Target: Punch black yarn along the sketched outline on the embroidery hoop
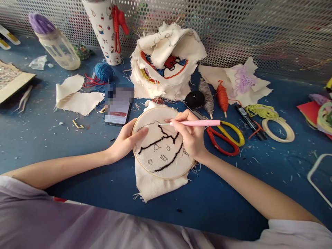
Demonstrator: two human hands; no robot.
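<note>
A round embroidery hoop (145, 168) holds cream cloth (141, 162) with pencil marks and thick black stitched lines. My left hand (127, 140) grips the hoop's left rim, its thumb lying on the cloth. Between the fingers of my right hand (190, 135) is a pink-handled crochet hook or punch needle (199, 123); its thin metal tip meets the cloth near the upper end of a black line. Loose cloth with frayed edges hangs out below the hoop. Whether thread runs through the tool, I cannot tell.
Scissors (225, 140) with red and yellow handles lie right of the hoop, near a black marker (250, 121) and a tape roll (278, 130). Behind are a phone (119, 105), stacked stitched cloths (166, 83), a black yarn ball (195, 100), a tumbler (103, 31) and a metal mesh panel (233, 31).
</note>
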